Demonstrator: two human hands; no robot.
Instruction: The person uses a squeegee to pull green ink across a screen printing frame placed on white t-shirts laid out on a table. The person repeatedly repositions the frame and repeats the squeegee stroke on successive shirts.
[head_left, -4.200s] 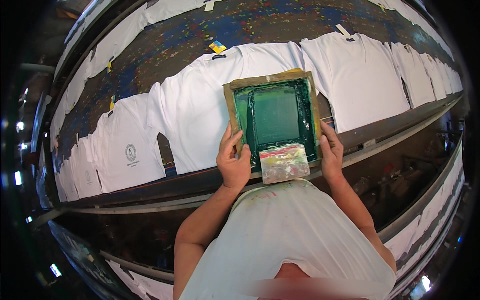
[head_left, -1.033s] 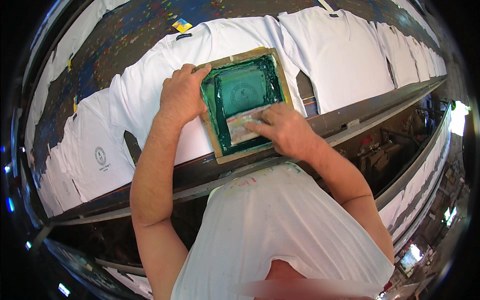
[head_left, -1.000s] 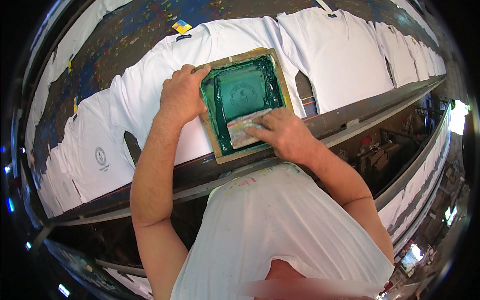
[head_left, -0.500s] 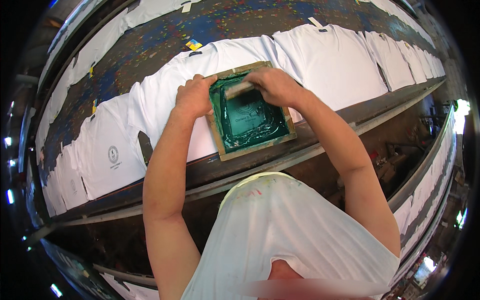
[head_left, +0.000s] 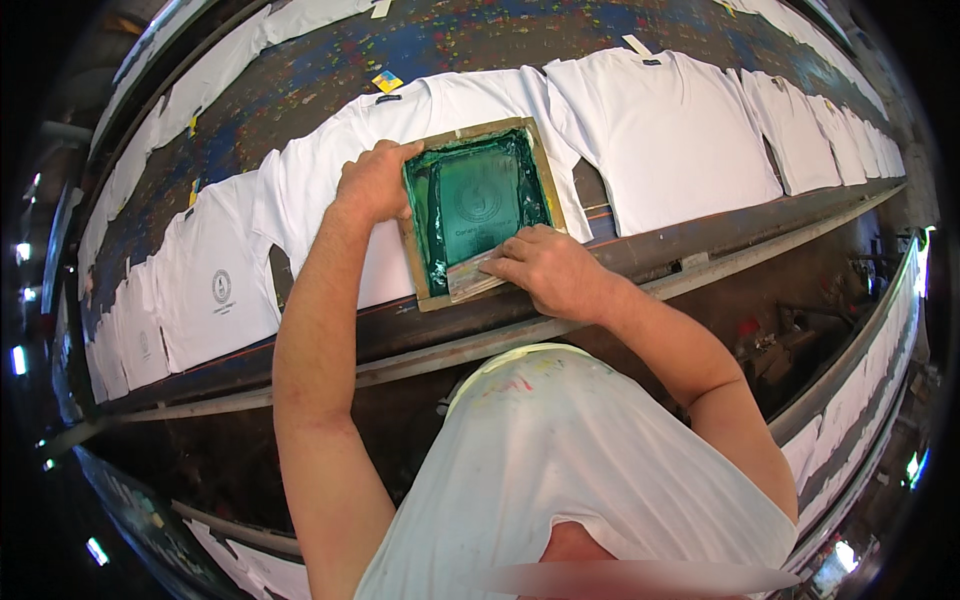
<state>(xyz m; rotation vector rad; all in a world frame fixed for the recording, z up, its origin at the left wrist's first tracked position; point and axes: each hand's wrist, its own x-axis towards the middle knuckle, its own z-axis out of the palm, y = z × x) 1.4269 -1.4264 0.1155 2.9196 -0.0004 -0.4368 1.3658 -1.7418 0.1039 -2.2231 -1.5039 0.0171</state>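
Note:
A wooden-framed printing screen with green mesh and a round design lies over the lower front of a white T-shirt. Dark wet ink lines the inside of its frame. My left hand is closed on the frame's upper left edge. In my right hand is a squeegee with a pale wooden handle, gripped near the frame's near edge. The squeegee's blade is hidden against the mesh.
To the left a printed white T-shirt bears a dark round emblem; to the right lies a plain white T-shirt. The long paint-spattered table ends at a near rail. More shirts lie along another table at far right.
My right hand has drawn the squeegee from the screen's far side down to its near edge, baring the design on the mesh. My left hand stays on the frame.

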